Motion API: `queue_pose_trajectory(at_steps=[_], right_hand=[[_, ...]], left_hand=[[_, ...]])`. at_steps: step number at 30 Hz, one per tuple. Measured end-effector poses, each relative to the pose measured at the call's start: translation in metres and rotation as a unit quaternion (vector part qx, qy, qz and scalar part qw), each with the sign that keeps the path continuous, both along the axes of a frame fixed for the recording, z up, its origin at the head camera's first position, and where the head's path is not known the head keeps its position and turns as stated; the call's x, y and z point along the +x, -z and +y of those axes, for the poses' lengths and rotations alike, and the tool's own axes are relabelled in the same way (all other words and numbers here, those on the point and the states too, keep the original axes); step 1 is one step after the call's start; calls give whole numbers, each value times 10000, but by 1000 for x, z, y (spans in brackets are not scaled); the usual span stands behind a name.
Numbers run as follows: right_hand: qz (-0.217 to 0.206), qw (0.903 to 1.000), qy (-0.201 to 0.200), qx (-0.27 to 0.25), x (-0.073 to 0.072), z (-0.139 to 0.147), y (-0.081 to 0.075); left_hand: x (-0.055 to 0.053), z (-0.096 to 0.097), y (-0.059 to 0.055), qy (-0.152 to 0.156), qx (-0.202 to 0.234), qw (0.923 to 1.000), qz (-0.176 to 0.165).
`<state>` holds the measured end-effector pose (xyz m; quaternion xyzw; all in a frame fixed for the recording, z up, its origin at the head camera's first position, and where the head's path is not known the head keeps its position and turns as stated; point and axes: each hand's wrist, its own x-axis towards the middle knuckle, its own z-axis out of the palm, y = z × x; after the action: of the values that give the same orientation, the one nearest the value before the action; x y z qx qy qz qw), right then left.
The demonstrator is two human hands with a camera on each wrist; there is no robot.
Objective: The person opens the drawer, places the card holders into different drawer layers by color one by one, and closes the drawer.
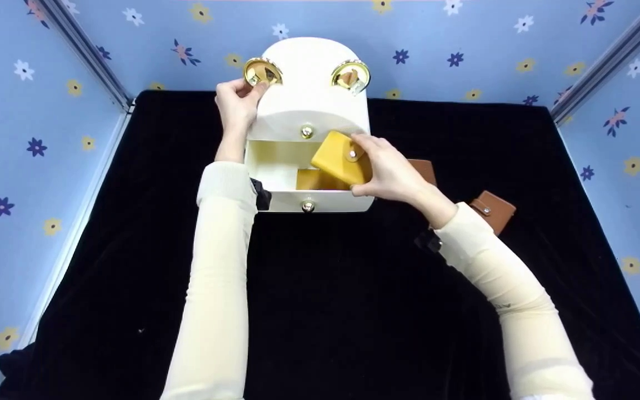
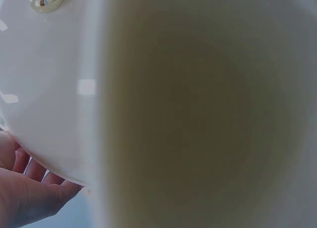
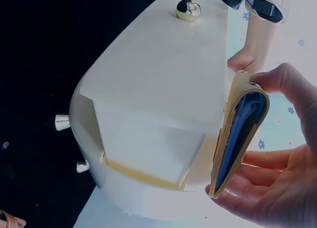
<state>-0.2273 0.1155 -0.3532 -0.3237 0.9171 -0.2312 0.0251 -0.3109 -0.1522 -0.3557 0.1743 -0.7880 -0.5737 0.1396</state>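
A white cabinet (image 1: 314, 100) with two drawers stands at the back. Its lower drawer (image 1: 270, 166) is pulled out, and a flat yellow piece (image 1: 309, 179) lies inside. My right hand (image 1: 392, 169) grips a yellow wallet (image 1: 334, 155) with a snap strap, tilted over the drawer's right side. In the right wrist view the wallet (image 3: 237, 134) is seen edge-on, with dark blue between its covers, held by thumb and fingers. My left hand (image 1: 236, 108) holds the cabinet's left edge beside a round gold piece (image 1: 263, 72). In the left wrist view its fingers (image 2: 47, 181) bend against the white edge.
A brown wallet (image 1: 495, 211) with a strap lies to the right, partly behind my right sleeve. Another brown item (image 1: 424, 169) shows behind my right hand. Black cloth (image 1: 342, 311) covers the table, with blue flowered walls (image 1: 464, 44) around it.
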Motion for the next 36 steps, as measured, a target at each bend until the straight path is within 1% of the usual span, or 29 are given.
queue_pose_trajectory(at_steps=[9, 15, 18, 22, 25, 30, 34, 36], right_hand=[[-39, 9990, -446, 39, -9, -14, 2], [34, 9972, -743, -17, -14, -18, 2], [31, 9962, -865, -30, -17, -19, 4], [44, 9963, -843, -174, -20, -18, 5], [78, 9963, -786, -339, -19, -18, 6], [157, 9954, -716, -622, -14, -19, 8], [187, 9941, -645, -855, -6, -21, 10], [185, 9925, -679, -997, -3, -22, 11]], left_hand=[[0, 1, 0, 12, -85, 10000, -4], [0, 2, 0, 33, -32, 10000, 72], [0, 2, 1, 24, -85, 9999, 135], [1, 2, 1, 26, -109, 9998, 147], [1, 2, 0, 29, -63, 9999, 94], [1, 2, -1, 44, -31, 10000, -2], [1, 1, -1, 39, -21, 10000, -21], [1, 1, 0, 27, 5, 10000, -33]])
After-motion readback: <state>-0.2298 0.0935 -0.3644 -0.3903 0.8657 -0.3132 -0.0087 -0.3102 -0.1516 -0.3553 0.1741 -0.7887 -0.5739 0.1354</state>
